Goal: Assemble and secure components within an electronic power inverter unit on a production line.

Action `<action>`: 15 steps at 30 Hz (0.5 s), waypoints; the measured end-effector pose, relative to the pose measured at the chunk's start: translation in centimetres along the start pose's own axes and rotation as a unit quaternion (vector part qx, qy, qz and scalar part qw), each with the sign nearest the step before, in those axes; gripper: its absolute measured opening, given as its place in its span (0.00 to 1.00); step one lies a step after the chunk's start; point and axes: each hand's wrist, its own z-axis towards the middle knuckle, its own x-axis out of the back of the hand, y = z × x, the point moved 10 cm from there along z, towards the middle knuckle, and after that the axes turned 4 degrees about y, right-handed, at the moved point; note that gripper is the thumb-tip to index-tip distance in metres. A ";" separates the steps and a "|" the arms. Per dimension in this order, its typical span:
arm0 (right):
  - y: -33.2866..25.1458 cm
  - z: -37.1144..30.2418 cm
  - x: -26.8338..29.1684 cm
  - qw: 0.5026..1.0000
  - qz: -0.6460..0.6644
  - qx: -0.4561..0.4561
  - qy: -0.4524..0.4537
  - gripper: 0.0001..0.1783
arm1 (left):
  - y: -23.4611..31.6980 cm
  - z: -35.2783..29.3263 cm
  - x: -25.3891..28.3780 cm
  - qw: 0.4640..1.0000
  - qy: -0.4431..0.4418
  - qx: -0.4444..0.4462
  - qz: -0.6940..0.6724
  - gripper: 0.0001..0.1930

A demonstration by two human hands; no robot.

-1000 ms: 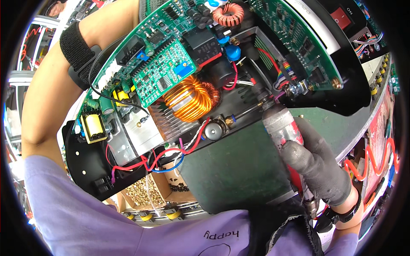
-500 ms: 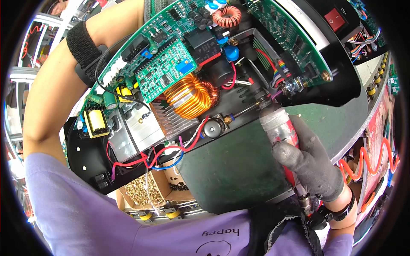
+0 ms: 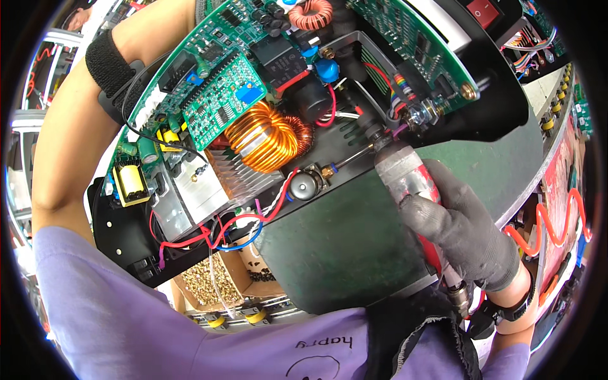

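Note:
My right hand [image 3: 465,237], in a grey glove, is closed around a red and silver pneumatic screwdriver [image 3: 405,174]. The driver's nose reaches into an open black electronics housing [image 3: 130,231], beside a brass-coloured fitting [image 3: 329,171] and a bundle of coloured wires [image 3: 400,98]. Inside the housing sit a large copper-wound toroid coil [image 3: 263,142], a finned heatsink [image 3: 234,180] and a green circuit board [image 3: 221,104]. My left arm [image 3: 69,149] bends round the left side, with a black strap on it. Only a glove edge of my left hand [image 3: 202,9] shows at the top; its fingers are hidden behind the board.
The housing rests over a dark green work surface [image 3: 335,253]. Below it, a cardboard box [image 3: 212,278] holds small brass-coloured and black screws. A coiled red air hose [image 3: 557,221] hangs at the right. Another black housing with a red switch [image 3: 484,12] stands at top right.
The housing and its parts sit slightly farther left and up in view. The screwdriver's nose has shifted left and up too, and the tool leans a little more. My right hand keeps its grip.

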 end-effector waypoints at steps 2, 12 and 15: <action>0.0 0.1 0.1 1.000 -0.019 0.019 0.014 0.28 | 0.1 0.2 0.1 1.000 0.003 -0.002 0.011 0.11; 0.7 0.7 -0.2 0.996 -0.054 0.064 0.044 0.26 | -0.8 0.1 0.6 0.998 0.017 0.024 0.061 0.11; 1.1 0.7 0.1 0.995 -0.061 0.054 0.050 0.28 | 0.6 1.0 0.6 0.997 0.019 0.026 0.076 0.11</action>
